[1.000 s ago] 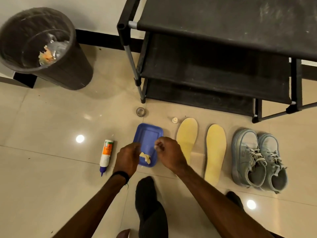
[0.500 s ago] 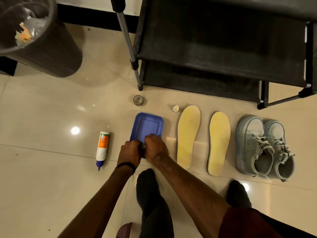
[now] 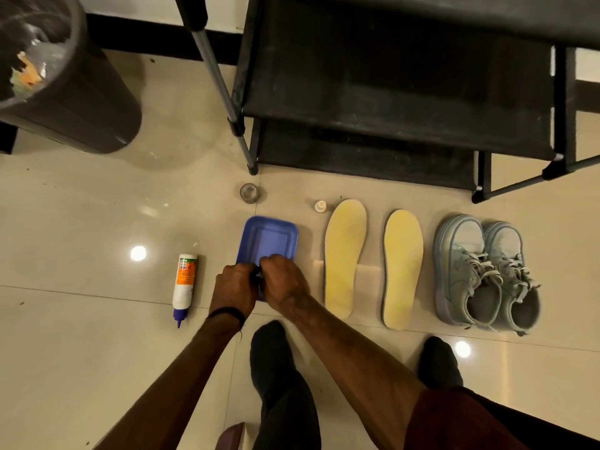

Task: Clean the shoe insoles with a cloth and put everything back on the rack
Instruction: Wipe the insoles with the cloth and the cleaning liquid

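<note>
Left hand (image 3: 234, 289) and right hand (image 3: 283, 280) pressed together, fingers curled over the near end of the blue tray (image 3: 269, 237); cloth not discernible.
Right of the hands: two yellow insoles (image 3: 344, 254) (image 3: 402, 267), then shoes (image 3: 483, 274); rack (image 3: 389, 125) beyond.

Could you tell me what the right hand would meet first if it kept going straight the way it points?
Probably the blue tray: the right hand points up the picture, over the tray's near end. Beyond lies a small clear cap, though depth is unclear.
</note>
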